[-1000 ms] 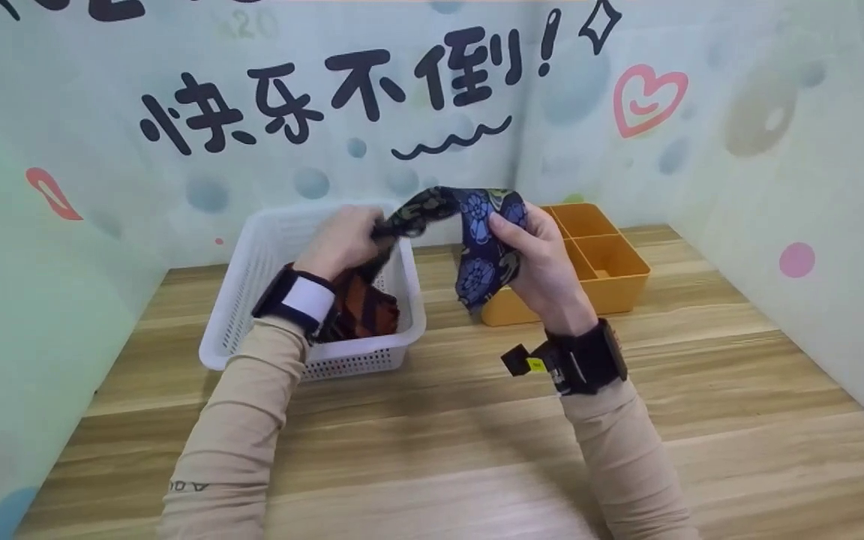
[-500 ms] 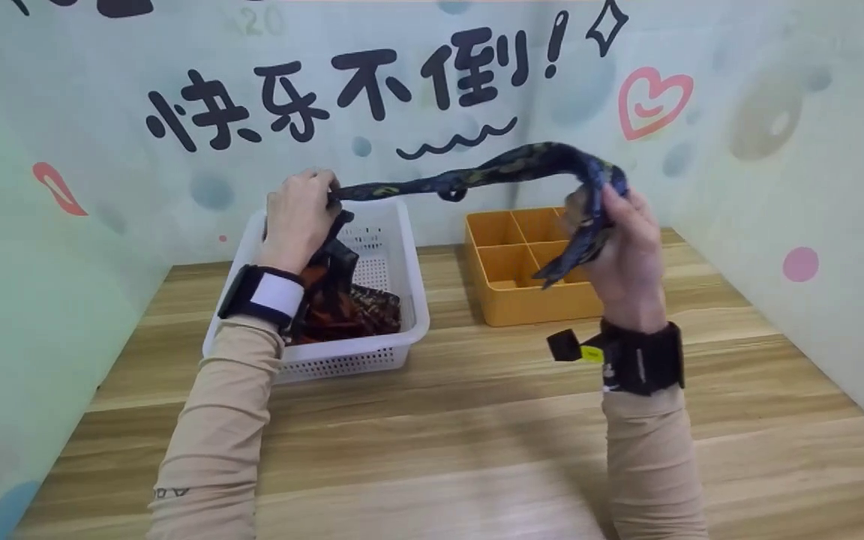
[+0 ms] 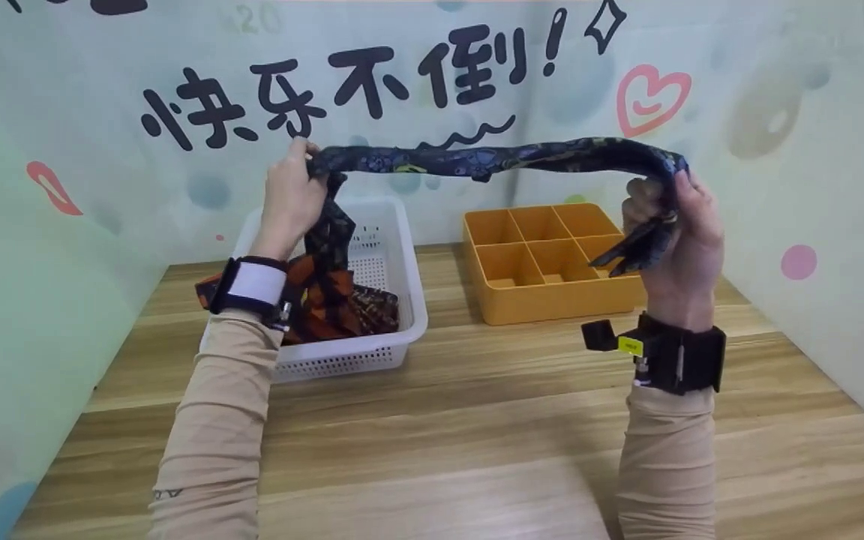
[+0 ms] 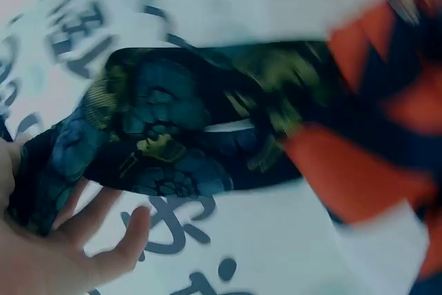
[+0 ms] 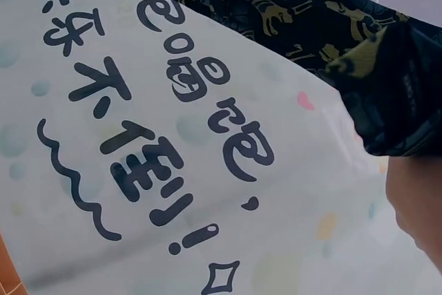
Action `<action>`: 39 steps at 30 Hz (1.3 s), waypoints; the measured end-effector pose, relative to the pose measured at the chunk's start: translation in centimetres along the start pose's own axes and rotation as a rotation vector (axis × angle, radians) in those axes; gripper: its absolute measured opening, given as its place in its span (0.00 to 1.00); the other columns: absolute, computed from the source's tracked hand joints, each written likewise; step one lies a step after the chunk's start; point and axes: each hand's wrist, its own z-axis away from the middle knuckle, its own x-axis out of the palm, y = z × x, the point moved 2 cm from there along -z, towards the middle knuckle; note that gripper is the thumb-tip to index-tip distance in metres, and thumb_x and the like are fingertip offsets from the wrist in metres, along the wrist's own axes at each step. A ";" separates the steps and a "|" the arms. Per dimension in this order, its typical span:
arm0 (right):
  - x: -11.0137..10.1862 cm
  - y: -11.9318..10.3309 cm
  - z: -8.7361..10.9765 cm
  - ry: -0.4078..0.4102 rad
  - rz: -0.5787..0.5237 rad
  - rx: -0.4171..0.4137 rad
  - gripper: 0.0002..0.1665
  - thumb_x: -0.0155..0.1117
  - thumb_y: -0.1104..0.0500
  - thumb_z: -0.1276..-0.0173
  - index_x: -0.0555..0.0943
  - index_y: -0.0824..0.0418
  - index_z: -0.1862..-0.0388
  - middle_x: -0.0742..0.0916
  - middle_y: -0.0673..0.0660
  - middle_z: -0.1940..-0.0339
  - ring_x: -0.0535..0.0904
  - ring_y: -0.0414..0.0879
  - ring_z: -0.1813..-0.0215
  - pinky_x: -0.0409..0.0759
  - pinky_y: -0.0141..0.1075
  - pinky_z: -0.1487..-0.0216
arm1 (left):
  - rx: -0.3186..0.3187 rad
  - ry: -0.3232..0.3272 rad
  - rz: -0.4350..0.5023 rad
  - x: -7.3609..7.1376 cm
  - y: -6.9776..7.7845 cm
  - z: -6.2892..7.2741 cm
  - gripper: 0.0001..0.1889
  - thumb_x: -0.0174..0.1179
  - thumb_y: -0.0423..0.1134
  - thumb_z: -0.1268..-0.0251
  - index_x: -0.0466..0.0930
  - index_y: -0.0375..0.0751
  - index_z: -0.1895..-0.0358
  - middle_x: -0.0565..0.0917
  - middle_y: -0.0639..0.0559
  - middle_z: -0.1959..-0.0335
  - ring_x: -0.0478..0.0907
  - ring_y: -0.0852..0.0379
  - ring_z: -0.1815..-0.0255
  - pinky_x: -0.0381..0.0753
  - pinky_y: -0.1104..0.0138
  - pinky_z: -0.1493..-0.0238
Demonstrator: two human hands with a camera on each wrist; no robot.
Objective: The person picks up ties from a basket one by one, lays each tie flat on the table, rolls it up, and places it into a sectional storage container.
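Note:
A long, dark strip of cloth [image 3: 477, 159] with blue and yellow floral print stretches between both raised hands. My left hand [image 3: 292, 193] grips its left end above the white basket. From that hand more dark cloth [image 4: 169, 112] hangs towards orange-and-dark fabric [image 3: 327, 296] in the basket; the orange part is blurred in the left wrist view. At the other end, my right hand [image 3: 691, 229] holds the strip between thumb and curled fingers, over the right side of the orange box. A short loose end [image 3: 638, 246] droops below it.
The white perforated basket [image 3: 415, 300] stands on the wooden table [image 3: 447, 427], with crumpled patterned cloth [image 3: 378, 307] inside. To its right is an orange divided box [image 3: 552, 304]. A printed backdrop [image 3: 372, 45] rises behind, with side walls left and right.
My right hand has moved right, pulling the bunched strip out nearly straight. My left hand has risen slightly to the left, lifting more cloth out of the basket.

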 end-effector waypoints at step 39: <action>-9.8 -19.1 5.2 0.450 -0.279 0.290 0.15 0.42 0.64 0.26 0.69 0.78 0.56 0.79 0.79 0.66 0.71 0.64 0.71 0.73 0.50 0.68 | 0.319 -0.897 -0.020 -6.4 -3.9 13.3 0.10 0.56 0.30 0.39 0.80 0.39 0.54 0.85 0.51 0.65 0.79 0.63 0.68 0.79 0.70 0.65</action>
